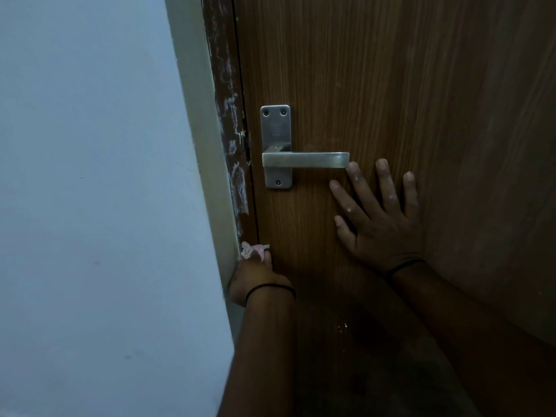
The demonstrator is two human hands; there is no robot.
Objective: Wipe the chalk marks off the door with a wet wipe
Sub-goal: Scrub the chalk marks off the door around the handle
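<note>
A brown wooden door (391, 85) fills the right of the view. White chalk marks (233, 139) run down the dark brown frame strip along its left edge. My left hand (254, 278) grips a crumpled pinkish wet wipe (252, 249) and holds it against the frame strip just below the lowest chalk marks. My right hand (379, 218) lies flat on the door with fingers spread, its index fingertip just under the end of the handle. White smudges show on those fingers.
A silver lever handle (304, 160) on a metal plate (276, 127) sticks out from the door, above and between my hands. A pale bluish wall (90, 176) with a cream edge strip (204, 130) bounds the left side.
</note>
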